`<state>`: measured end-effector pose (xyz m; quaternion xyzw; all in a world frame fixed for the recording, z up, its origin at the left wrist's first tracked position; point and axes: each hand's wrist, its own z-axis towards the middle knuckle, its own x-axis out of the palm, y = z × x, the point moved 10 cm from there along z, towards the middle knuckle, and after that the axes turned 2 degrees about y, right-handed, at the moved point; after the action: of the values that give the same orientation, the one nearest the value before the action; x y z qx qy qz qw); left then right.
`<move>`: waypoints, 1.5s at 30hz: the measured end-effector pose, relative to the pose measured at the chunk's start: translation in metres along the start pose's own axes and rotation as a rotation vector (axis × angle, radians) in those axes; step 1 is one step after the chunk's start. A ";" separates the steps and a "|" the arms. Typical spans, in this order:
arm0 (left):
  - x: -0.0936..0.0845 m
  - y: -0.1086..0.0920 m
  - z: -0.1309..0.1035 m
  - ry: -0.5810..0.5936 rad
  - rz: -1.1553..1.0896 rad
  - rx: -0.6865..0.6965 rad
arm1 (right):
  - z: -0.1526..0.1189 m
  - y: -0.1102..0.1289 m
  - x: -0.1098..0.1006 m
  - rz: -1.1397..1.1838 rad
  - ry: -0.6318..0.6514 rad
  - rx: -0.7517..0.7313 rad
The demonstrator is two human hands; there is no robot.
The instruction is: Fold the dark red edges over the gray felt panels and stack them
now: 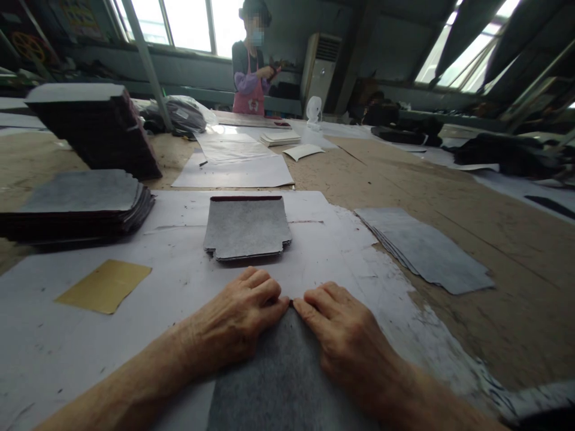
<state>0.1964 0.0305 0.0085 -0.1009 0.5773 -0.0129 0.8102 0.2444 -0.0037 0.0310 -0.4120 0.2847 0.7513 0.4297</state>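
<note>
A grey, felt-like sheet (287, 377) lies in front of me on white paper. At its far edge, my left hand (247, 311) and my right hand (341, 329) are closed, thumbs almost meeting. Both hands pinch that edge, where a small dark strip shows between the thumbs; the rest of the edge is hidden under my fingers. Just beyond my hands sits a small stack of notched grey pieces (247, 224), the top one with a dark band along its far edge.
On the left are a thick stack of grey pieces (81, 194), a taller leaning stack (94, 126) and a tan card (105, 285). Fanned grey sheets (426, 245) lie right. White sheets (233, 167) and a small white fan (314, 112) are farther back. A person (251, 66) stands across the table.
</note>
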 end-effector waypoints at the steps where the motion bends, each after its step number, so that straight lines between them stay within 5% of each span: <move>1: 0.000 0.000 0.000 0.009 0.007 0.001 | 0.001 0.004 0.006 -0.018 0.013 0.003; 12: -0.019 0.030 -0.026 -0.024 -0.195 -0.083 | -0.006 -0.001 0.013 -0.040 0.014 0.006; 24: -0.015 0.019 -0.023 0.058 -0.035 -0.044 | 0.021 0.029 0.012 -0.320 0.076 -0.158; 34: -0.026 0.040 -0.031 0.024 -0.177 -0.082 | 0.017 0.031 0.024 0.052 0.009 -0.203; 45: -0.029 0.036 -0.035 0.043 -0.061 -0.064 | 0.023 0.024 0.032 0.050 0.121 -0.132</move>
<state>0.1510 0.0642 0.0182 -0.1441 0.5915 -0.0211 0.7930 0.2055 0.0158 0.0163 -0.4770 0.2702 0.7527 0.3645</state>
